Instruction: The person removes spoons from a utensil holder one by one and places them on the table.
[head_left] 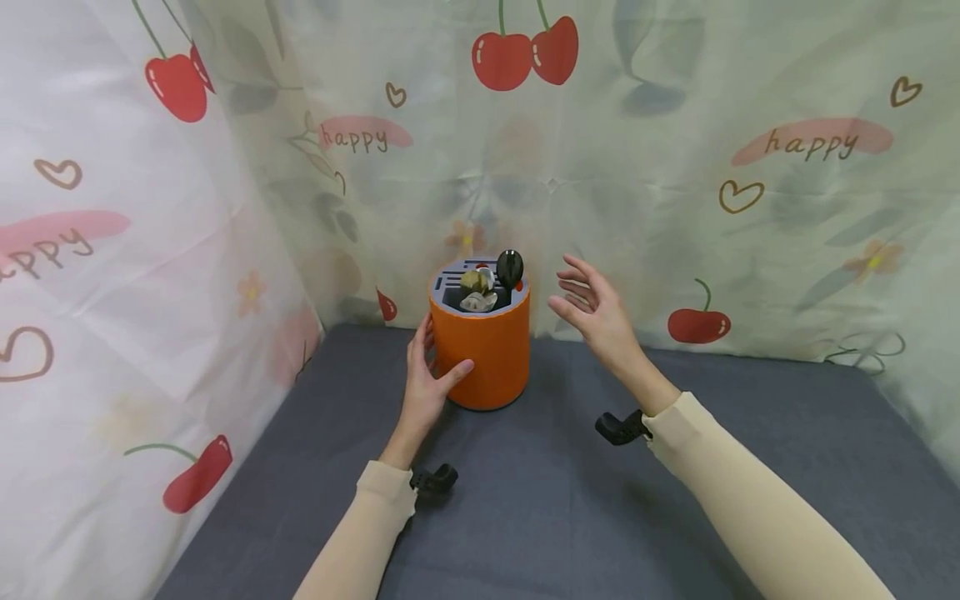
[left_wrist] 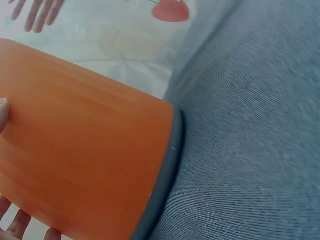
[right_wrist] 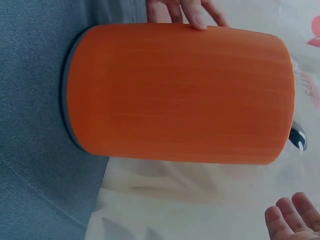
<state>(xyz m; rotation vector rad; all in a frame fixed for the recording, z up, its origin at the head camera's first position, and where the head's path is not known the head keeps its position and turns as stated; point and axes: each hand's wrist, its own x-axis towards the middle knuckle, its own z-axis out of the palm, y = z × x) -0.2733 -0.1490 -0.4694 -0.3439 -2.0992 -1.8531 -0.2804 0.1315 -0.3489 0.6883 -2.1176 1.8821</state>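
Note:
An orange cylindrical utensil holder (head_left: 483,358) with a grey slotted top (head_left: 453,271) stands upright on the dark cloth. My left hand (head_left: 426,379) holds its left side, thumb across the front and fingers round the far side. A dark spoon (head_left: 510,268) sticks up from the holder, bowl uppermost. Beside the spoon, the heads of other utensils (head_left: 478,302), yellowish and silvery, show in the opening; their kinds are unclear. My right hand (head_left: 600,312) is raised to the right of the holder, apart from it, with relaxed fingers and nothing in them.
Grey-blue cloth (head_left: 517,500) covers the table. Behind and to the left hang pale curtains (head_left: 645,167) printed with cherries, hearts and "happy". A black wrist mount (head_left: 621,428) sits on the right wrist, another (head_left: 435,479) on the left.

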